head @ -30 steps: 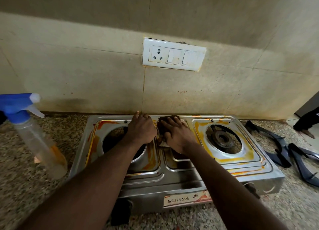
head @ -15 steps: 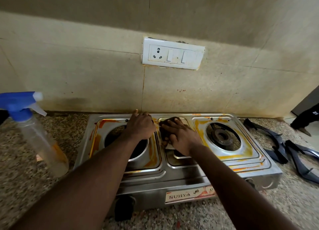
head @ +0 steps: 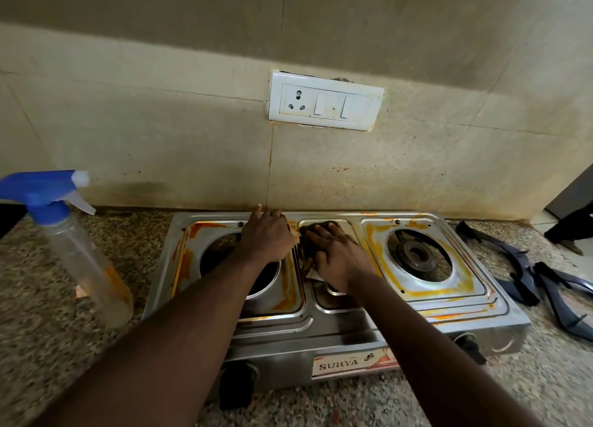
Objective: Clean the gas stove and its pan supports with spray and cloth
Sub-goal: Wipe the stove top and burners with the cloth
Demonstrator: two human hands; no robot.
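Less than half done, I judged: the right hand (head: pixel 340 259) pressed the cloth (head: pixel 313 239) flat on the middle tray of the gas stove (head: pixel 353 333), the left hand (head: pixel 266 237) braced near its back rim, grip unclear, while orange grime (head: pixel 426 290) streaked its top and the pan supports (head: pixel 545 282) lay on the desk (head: pixel 545 381).

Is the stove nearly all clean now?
Not nearly. Done: the pan supports are off, lying on the counter right of the stove, and the spray bottle stands at its left. In hand: the right hand presses the cloth on the middle panel; the left hand rests beside it. Left: orange stains ring both burner wells, and the supports probably need wiping.
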